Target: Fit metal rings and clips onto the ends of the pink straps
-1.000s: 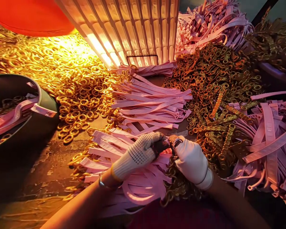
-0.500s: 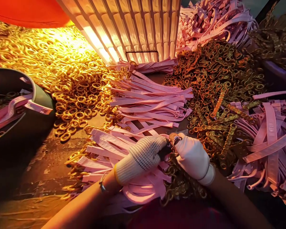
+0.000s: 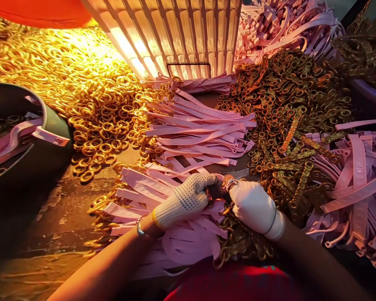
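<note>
A small brass-coloured metal ring piece [image 3: 227, 180] is pinched between the knit-gloved left hand [image 3: 188, 198] and white-gloved right hand [image 3: 252, 205], above flat pink plastic straps [image 3: 138, 184] (embossed marks unreadable).

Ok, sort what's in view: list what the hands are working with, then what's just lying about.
In hand:
- left hand and right hand, both gloved, pinching a small dark piece between them
- pink strips under the left hand
- chain links beneath the right hand

Lying about:
- gold rings
- dark bowl
- ribbed basket
- far pink strip pile
</note>
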The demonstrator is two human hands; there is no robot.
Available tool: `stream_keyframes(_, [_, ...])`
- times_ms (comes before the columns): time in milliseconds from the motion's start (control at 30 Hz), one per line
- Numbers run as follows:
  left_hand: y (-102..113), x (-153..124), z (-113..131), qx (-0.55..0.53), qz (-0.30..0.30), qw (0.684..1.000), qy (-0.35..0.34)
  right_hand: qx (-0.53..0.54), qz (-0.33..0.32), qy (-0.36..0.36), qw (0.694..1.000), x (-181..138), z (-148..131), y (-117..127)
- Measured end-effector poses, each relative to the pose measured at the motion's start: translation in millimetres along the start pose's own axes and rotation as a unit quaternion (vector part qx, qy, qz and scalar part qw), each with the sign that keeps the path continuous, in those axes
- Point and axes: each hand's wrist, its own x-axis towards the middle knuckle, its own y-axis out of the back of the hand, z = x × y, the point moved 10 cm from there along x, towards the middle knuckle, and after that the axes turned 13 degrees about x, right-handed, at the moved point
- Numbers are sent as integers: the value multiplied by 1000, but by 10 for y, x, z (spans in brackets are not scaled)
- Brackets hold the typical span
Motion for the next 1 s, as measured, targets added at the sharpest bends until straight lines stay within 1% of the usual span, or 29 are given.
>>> stream_keyframes(67, [4, 15, 31, 1, 4, 1000, -15, -1, -3, 43, 999, -2, -72, -17])
stream_keyframes(133, [1, 32, 24, -8, 1, 1000, -12, -18, 18, 50, 998, -27, -113, 6])
stream_keyframes(200, [-28, 41, -3, -35, -17, 999, -3, -38, 51, 19, 998, -69, -114, 58])
stream_keyframes(233, [-54, 39, -23, -56, -30, 998, 1, -46, 60, -7, 997, -93, -86, 82])
stream_keyframes(300, [-110, 22, -70, -113, -55, 992, 4, -55, 46, -56, 996, -133, 18, 108])
stream_keyframes(333, [-138, 9, -99, -148, -64, 987, 6, -48, 26, -58, 997, -143, 69, 112])
stream_keyframes(400, [-189, -19, -155, -214, -77, 974, 10, -7, -12, -40, 999, -149, 218, 157])
stream_keyframes(433, [-211, -32, -170, -240, -82, 967, 13, 18, -19, -36, 999, -147, 335, 210])
stream_keyframes(467, [-233, -42, -175, -260, -91, 961, 19, 36, -16, -52, 998, -144, 502, 276])
stream_keyframes(533, [-237, -48, -168, -275, -96, 955, 44, -4, -11, -128, 992, -154, 910, 370])
stream_keyframes(567, [-211, -44, -168, -275, -89, 955, 67, -36, -18, -156, 987, -162, 1066, 377])
stream_keyframes(600, [-169, -39, -178, -277, -75, 953, 96, -66, -31, -169, 983, -165, 1168, 355])
stream_keyframes(667, [-58, -34, -214, -305, -27, 938, 160, -99, -53, -160, 981, -166, 1233, 270])
stream_keyframes(700, [-12, -38, -233, -335, -3, 924, 186, -103, -51, -150, 982, -171, 1226, 235])
stream_keyframes(800, [34, -71, -298, -465, 52, 853, 232, -91, -4, -118, 989, -237, 1181, 207])
stream_keyframes(867, [13, -118, -332, -521, 64, 815, 244, -78, 45, -100, 991, -321, 1194, 224])
stream_keyframes(900, [-3, -151, -343, -539, 64, 803, 248, -74, 77, -93, 990, -373, 1216, 247])
stream_keyframes(933, [-23, -187, -346, -547, 61, 796, 250, -68, 117, -89, 987, -432, 1242, 289])
stream_keyframes(1000, [-41, -250, -327, -544, 53, 802, 241, -35, 216, -78, 973, -573, 1276, 427])
